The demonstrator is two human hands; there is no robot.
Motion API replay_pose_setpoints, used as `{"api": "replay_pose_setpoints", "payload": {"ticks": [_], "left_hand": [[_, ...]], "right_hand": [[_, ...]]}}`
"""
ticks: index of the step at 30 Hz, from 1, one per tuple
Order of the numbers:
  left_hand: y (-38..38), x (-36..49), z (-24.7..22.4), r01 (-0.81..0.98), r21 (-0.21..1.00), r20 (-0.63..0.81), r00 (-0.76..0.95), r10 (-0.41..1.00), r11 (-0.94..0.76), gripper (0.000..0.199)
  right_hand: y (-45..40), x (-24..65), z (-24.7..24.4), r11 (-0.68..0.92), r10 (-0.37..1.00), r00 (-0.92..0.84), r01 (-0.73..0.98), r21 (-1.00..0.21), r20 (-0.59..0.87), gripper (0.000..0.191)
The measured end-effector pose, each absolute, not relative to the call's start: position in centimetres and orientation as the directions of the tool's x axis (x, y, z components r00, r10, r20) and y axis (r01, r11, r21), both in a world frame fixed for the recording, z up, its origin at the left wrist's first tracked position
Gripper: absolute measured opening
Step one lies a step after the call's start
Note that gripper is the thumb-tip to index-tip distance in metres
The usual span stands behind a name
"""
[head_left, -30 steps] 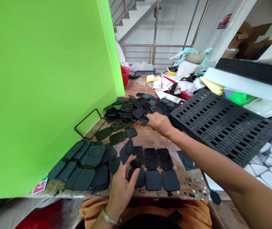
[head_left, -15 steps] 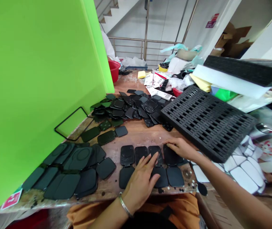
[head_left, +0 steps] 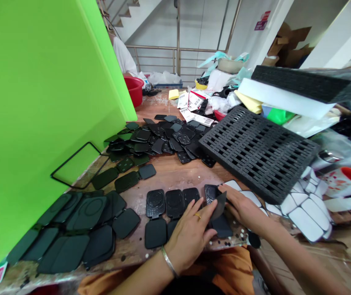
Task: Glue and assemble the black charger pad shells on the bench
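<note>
Hinged black folding panels lie in a row at the table's front, with one panel [head_left: 155,203] lying unfolded at the row's left end. My left hand [head_left: 190,229] rests over the middle of the row, fingers stretched and apart, its index fingertip against a raised black flap [head_left: 219,207]. My right hand [head_left: 243,209] is closed at the flap's far right side, and the flap stands tilted between both hands. Under my hands, parts of the row are hidden. Further left, several larger black panels [head_left: 86,213] overlap in stacks.
A heap of loose black pieces [head_left: 163,137] spreads behind the row. To the right sits a slotted black foam block [head_left: 258,151], beside white-faced pieces [head_left: 307,213] and a mug [head_left: 344,180]. A green partition [head_left: 46,82] borders the left, with a thin black frame [head_left: 80,164] against it.
The flap at the row's right end has come up from lying flat and now stands tilted. My left hand has shifted right along the row. The whole view has turned slightly right.
</note>
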State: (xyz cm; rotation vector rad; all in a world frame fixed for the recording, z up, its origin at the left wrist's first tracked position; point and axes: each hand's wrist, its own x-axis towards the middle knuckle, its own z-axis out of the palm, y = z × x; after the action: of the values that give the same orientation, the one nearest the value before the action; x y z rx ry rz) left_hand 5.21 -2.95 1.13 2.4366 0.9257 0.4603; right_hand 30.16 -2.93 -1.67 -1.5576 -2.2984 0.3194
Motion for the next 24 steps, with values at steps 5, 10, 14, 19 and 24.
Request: {"api": "replay_pose_setpoints", "payload": {"ticks": [5, 10, 14, 19, 24], "left_hand": [[-3.4, 6.6, 0.4, 0.563, 0.504, 0.122, 0.704, 0.699, -0.655, 0.082], [-3.5, 6.7, 0.2, 0.585, 0.514, 0.105, 0.683, 0.723, -0.627, 0.082], [-3.1, 6.4, -0.3, 0.566, 0.497, 0.152, 0.689, 0.709, -0.657, 0.082], [-2.1, 6.5, -1.6, 0.555, 0.398, 0.232, 0.71, 0.665, -0.731, 0.079], [-1.6, 6.8, -2.5, 0.565, 0.268, 0.285, 0.728, 0.624, -0.781, 0.074]], "right_hand": [[-2.0, 32.2, -2.1, 0.399, 0.917, -0.364, 0.853, -0.338, 0.163, 0.052], [-2.5, 31.2, -2.0, 0.303, 0.948, -0.247, 0.893, -0.333, 0.2, 0.051], [-3.1, 29.0, -0.3, 0.363, 0.929, -0.35, 0.794, -0.487, 0.122, 0.05], [-2.3, 28.8, 0.8, 0.33, 0.909, -0.413, 0.801, -0.5, -0.061, 0.08], [-2.0, 29.1, -0.2, 0.356, 0.903, -0.429, 0.791, -0.497, -0.035, 0.087]]}}
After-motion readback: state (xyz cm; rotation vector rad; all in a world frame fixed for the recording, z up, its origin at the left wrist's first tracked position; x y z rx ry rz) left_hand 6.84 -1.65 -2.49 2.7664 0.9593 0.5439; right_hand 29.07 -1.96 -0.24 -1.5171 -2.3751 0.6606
